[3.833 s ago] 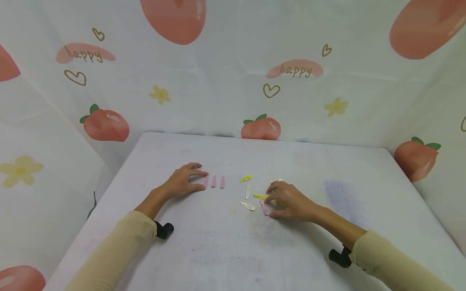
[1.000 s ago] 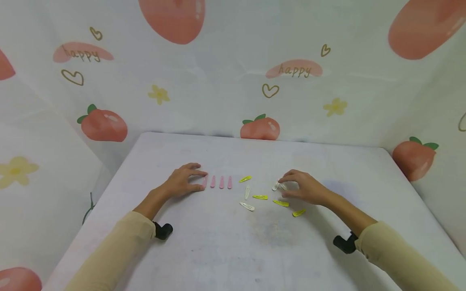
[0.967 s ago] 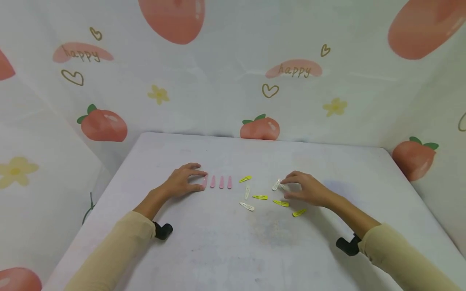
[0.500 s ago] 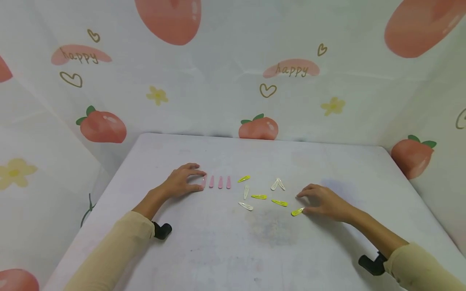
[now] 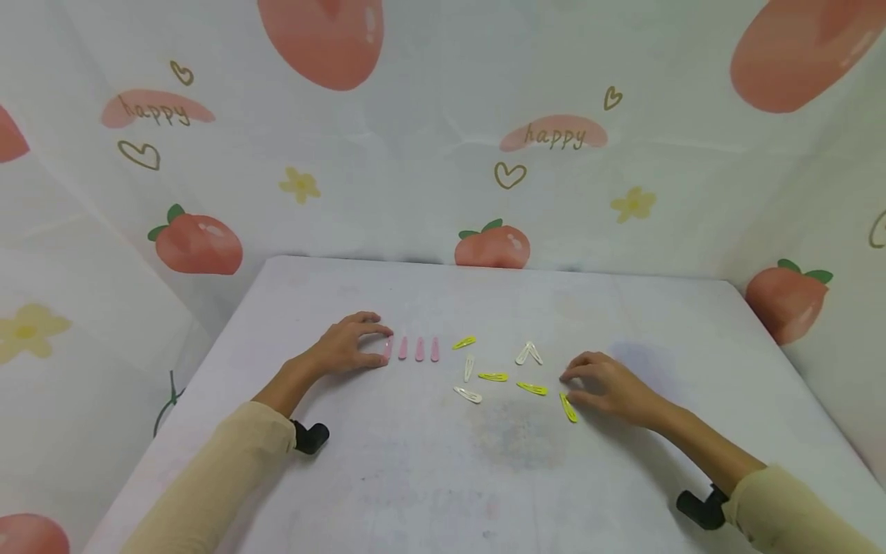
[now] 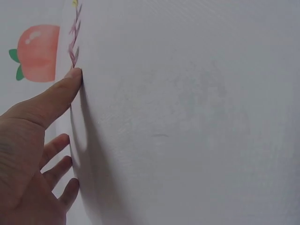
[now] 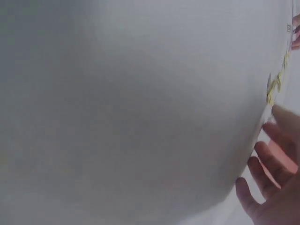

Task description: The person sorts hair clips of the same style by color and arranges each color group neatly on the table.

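Observation:
Pink snap hair clips stand side by side in an upright row on the white table. My left hand rests at the row's left end, thumb and index fingertips by the two ends of the leftmost pink clip. On the right, my right hand lies low over the table with its fingers loosely bent. Its thumb tip is at the upper end of a yellow hair clip, which points slightly left at the top. In the right wrist view, yellow clips appear just beyond the right thumb.
Between the hands lie more yellow clips and white clips, scattered at different angles. Two white clips form an upside-down V. A peach-printed cloth hangs behind the table.
A fourth pink clip has joined the row. My right hand left the white clips, moved right and toward me, and the rightmost yellow clip has turned to stand nearly upright. The left hand stayed.

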The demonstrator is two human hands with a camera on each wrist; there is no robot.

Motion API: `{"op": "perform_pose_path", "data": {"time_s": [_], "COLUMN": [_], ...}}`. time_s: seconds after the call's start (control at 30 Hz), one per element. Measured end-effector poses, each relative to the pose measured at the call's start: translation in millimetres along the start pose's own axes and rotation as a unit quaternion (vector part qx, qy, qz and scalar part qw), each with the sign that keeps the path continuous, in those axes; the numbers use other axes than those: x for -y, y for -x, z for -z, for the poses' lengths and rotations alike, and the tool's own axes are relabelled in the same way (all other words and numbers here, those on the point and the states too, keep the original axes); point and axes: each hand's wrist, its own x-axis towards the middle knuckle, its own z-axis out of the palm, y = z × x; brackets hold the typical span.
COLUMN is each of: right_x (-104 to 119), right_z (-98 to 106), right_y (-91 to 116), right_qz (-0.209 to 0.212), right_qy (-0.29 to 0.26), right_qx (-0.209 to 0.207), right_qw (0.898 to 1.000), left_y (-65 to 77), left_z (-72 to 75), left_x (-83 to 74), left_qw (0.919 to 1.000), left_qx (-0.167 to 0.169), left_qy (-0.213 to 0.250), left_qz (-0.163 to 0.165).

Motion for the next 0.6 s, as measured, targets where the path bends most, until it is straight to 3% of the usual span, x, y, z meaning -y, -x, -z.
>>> {"op": "perform_pose_path", "data": {"time_s": [0.3,0.6], "right_x": [0,1], "right_z": [4,2], "right_y": [9,12], "right_qz": [-0.001,0.015], "right_qy": [-0.026,-0.016], "right_qx": [0.041,0.029], "right_qw": [0.999,0.999], "left_y": [-3.6,-9.9], "left_z": [7.3,10.2], "left_x": [-6.5,-14.0], "left_qw": [0.9993,0.9987], "left_qx": [0.032,0.046], "left_qy": [-0.011,-0.006], "left_qz": [0.014,0.02]}}
